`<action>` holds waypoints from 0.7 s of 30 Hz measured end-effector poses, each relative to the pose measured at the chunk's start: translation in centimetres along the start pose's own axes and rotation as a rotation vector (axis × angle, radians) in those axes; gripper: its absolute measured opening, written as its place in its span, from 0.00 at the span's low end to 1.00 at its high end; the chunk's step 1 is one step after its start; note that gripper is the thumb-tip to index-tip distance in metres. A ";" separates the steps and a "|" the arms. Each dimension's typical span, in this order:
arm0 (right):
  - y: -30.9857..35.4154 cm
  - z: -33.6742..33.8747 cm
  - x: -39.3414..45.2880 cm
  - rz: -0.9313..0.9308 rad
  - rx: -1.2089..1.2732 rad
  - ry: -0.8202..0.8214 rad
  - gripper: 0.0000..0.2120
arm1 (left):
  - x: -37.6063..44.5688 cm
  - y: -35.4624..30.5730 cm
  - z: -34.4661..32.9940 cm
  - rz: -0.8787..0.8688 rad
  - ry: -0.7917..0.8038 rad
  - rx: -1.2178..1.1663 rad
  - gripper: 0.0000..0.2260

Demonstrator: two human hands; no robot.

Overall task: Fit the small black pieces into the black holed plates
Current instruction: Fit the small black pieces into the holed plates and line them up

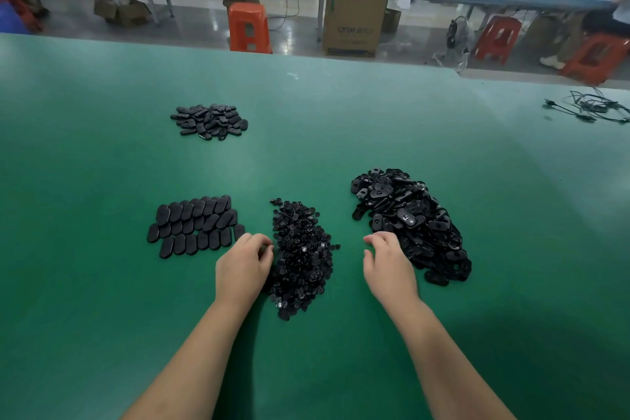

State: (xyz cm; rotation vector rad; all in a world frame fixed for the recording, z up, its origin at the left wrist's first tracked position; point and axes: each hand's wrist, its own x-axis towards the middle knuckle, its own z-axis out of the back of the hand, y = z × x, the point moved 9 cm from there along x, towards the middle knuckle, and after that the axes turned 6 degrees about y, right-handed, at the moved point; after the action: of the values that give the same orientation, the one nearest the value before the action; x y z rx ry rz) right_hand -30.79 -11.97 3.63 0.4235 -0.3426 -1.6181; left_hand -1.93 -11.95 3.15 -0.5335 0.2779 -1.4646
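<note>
Your fingertips are what you can least make out: on your left hand [242,266] the fingers curl down and inward at the edge of the pile of small black pieces [301,257], and whether they pinch a piece there is hidden by the knuckles, so I cannot tell. Your right hand [387,264] has its fingers loosely bent, tips toward the mat, and it lies against the near-left edge of the heap of holed plates [410,222]; whether it holds 1 is also not clear.

Both forearms are cut off by the bottom of the frame.

From your left hand, the small pieces lie just beside it at 3 o'clock, between your 2 hands. The holed plates spread from your right hand toward 1 o'clock. At 10 o'clock of your left hand, near it, oval plates lie in overlapping rows [196,227], backs up, so their holes do not show. Well beyond them, at 12 o'clock, sits a smaller loose heap of plates [209,121]. All 4 groups rest on the green mat [102,147].

At the far right edge of the mat a tangle of black cables [593,107] is partly cut off. Past the mat stands a cardboard box [354,22] with printing too blurred to read, with an orange stool [249,27] at its 9 o'clock
</note>
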 end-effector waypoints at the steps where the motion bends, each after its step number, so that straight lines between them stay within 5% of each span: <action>1: -0.6 0.2 0.2 -0.025 -0.059 0.017 0.15 | 0.0 0.0 0.1 -0.006 -0.007 -0.017 0.01; 10: -1.5 0.5 1.1 0.006 -0.082 0.079 0.07 | -0.4 0.0 0.0 0.010 -0.022 -0.109 0.06; 16: -1.3 -0.5 1.8 -0.003 -0.090 0.190 0.13 | -0.4 -0.2 0.2 -0.034 -0.049 -0.117 0.02; 21: -1.0 -0.9 1.7 0.017 -0.162 0.236 0.12 | -0.5 -0.5 0.3 -0.066 -0.063 -0.077 0.10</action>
State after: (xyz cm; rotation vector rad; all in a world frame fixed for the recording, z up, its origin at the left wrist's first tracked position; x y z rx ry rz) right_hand -31.40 -13.55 2.29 0.4806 -0.0360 -1.5473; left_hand -2.26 -11.43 3.54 -0.6553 0.2696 -1.5025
